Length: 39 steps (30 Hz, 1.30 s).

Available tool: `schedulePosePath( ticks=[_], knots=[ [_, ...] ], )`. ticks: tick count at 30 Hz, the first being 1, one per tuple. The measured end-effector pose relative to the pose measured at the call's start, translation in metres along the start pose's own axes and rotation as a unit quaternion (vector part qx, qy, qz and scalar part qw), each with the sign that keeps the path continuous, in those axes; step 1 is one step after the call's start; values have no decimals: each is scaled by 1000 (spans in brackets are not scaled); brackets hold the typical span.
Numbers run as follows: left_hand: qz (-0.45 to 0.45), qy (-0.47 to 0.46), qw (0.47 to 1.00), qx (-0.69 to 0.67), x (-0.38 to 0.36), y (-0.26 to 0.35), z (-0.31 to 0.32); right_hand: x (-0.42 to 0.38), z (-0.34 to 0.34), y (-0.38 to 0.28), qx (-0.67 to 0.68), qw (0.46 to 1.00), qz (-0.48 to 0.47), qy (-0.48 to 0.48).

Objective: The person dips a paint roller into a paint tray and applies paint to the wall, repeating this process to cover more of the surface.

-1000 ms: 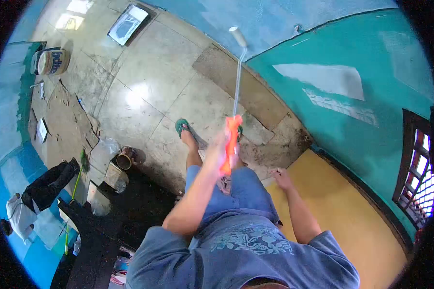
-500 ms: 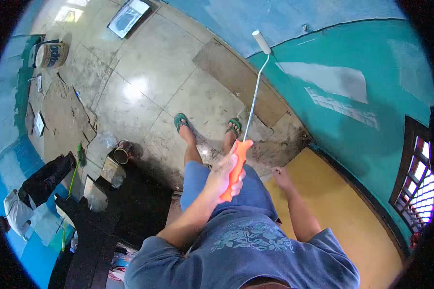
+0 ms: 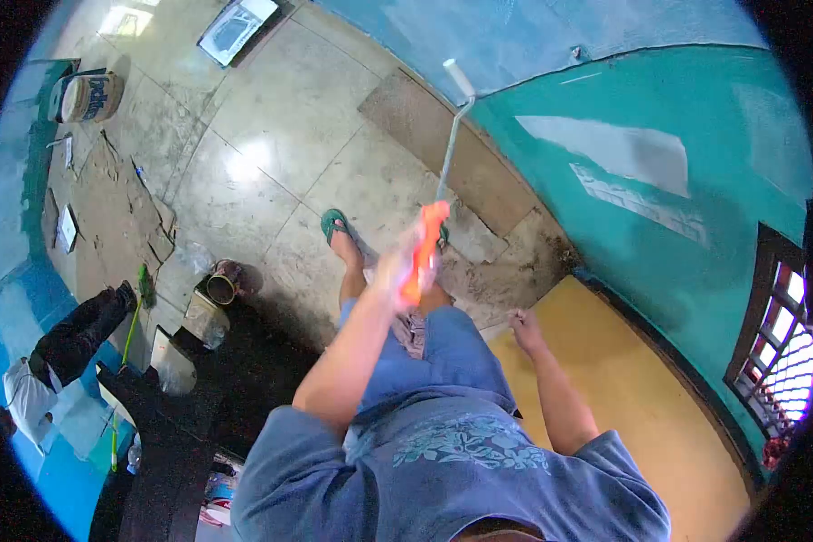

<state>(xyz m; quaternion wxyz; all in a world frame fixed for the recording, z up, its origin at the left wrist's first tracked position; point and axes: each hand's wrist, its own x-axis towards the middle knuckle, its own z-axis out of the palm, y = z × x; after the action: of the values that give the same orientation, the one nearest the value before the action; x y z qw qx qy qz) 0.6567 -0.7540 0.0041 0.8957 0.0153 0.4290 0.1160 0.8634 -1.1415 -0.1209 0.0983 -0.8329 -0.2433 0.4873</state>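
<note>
My left hand (image 3: 405, 268), a little blurred, is wrapped round the orange handle (image 3: 426, 246) of a paint roller. Its long metal rod (image 3: 452, 149) runs away from me to a white roller sleeve (image 3: 459, 79), which overlaps the foot of the blue wall (image 3: 533, 45) in this view. My right hand (image 3: 525, 330) hangs low at my side with curled fingers, beside the edge of a yellow surface (image 3: 623, 388). The teal wall (image 3: 614, 99) on the right carries pale patches.
A person (image 3: 72, 348) stands at the left, near a green-handled broom (image 3: 134, 330). A bucket (image 3: 90, 98) and an open can (image 3: 221, 287) stand on the tiled floor. A tray (image 3: 238, 32) lies farther off. Dark furniture (image 3: 172, 425) is close on my left; a barred window (image 3: 777, 334) is at right.
My left hand has moved forward and to the left with the paint roller, and the sleeve has shifted left along the wall's foot. My right hand has barely moved.
</note>
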Motion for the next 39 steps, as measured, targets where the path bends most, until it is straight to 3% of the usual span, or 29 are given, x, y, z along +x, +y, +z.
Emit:
schedulePosePath(
  ticks=[2,5,7,8,10,12,13,16,18,20,22,25,26,28,31,34,36,38,39],
  knots=[
    [-83,-6,996,-35,-61,0,22,-5,5,3,-8,1000,-13,17],
    [-68,-21,997,-31,-57,6,24,-6,-1,-12,-24,999,-49,4],
    [-51,22,998,-19,-5,7,0,-11,-19,-45,21,997,17,-67],
    [-36,65,997,-7,33,8,-17,-8,-18,-44,18,998,18,-65],
    [-88,84,992,-42,111,26,-56,-1,-10,-26,-11,1000,14,-12],
    [-24,-32,996,-76,163,46,-69,-4,-15,-37,20,1000,7,-7],
    [-28,-33,996,-81,172,51,-65,-7,-19,-46,55,998,-2,-6],
    [-60,22,996,-62,158,56,-57,-17,-28,-67,71,996,40,-18],
    [-17,-32,999,-16,109,33,-63,-12,-16,-35,41,998,31,-20],
    [-68,-40,995,-53,44,24,-44,-9,-5,-9,13,999,28,-20],
    [-97,-36,991,-84,32,27,-38,-11,2,-1,-8,1000,29,5],
    [-120,-2,988,-101,65,29,-47,-12,-14,-39,65,996,37,-39],
    [-122,33,988,-86,92,28,-57,-8,-11,-35,63,997,36,-38],
    [-109,19,984,-141,152,28,-79,-1,-2,-8,-2,1000,8,13],
    [-95,-6,983,-157,196,41,-66,-15,-31,-75,1,1000,21,20],
    [-52,12,995,-87,199,44,-57,-16,-37,-80,72,995,57,-27],
    [-91,35,990,-98,188,43,-59,-23,-42,-93,70,995,65,-17],
    [-60,95,993,-31,144,32,-48,-26,-40,-91,68,995,73,-8],
    [-63,49,996,-44,106,26,-38,-23,-32,-70,59,996,69,-13]
  ],
)
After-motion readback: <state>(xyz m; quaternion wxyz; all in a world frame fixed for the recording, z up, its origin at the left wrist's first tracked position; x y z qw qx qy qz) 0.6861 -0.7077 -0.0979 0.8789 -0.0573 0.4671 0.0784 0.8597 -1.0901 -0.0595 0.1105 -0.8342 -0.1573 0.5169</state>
